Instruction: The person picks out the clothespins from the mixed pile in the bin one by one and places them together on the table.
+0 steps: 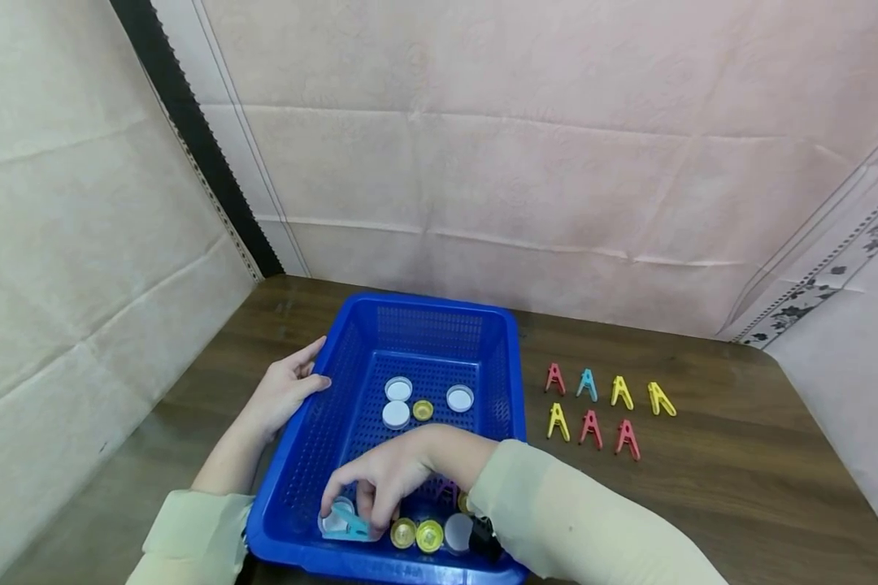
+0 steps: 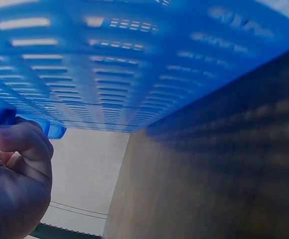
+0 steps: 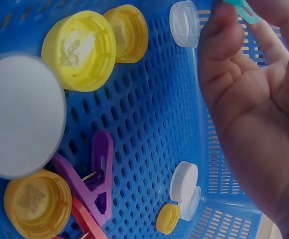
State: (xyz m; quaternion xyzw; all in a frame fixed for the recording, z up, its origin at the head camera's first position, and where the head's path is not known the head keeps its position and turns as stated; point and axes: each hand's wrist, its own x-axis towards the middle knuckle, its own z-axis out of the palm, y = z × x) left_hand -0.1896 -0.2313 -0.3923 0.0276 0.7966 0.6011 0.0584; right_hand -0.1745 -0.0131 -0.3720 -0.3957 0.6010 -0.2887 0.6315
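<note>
A blue plastic basket (image 1: 439, 302) stands on the table, its left rim gripped by my left hand (image 1: 285, 394). Reaching into the near left corner, my right hand (image 1: 395, 471) pinches a light blue clothespin (image 1: 353, 524) between thumb and fingers. Just beside that clothespin lies a white cap, partly covered by it. In the right wrist view the clothespin (image 3: 246, 11) shows at the fingertips. A purple clothespin (image 3: 102, 174) and a red clothespin (image 3: 87, 219) lie on the basket floor near a yellow cap (image 3: 37, 204); my right forearm largely hides them in the head view.
White caps (image 1: 396, 415) and a yellow cap (image 1: 423, 410) lie mid-basket. Two yellow caps (image 1: 429, 536) and a greyish-white cap (image 1: 457, 533) sit at its near end. Right of the basket, red, blue and yellow clothespins (image 1: 589, 428) stand in two rows on the wooden table (image 1: 739, 455).
</note>
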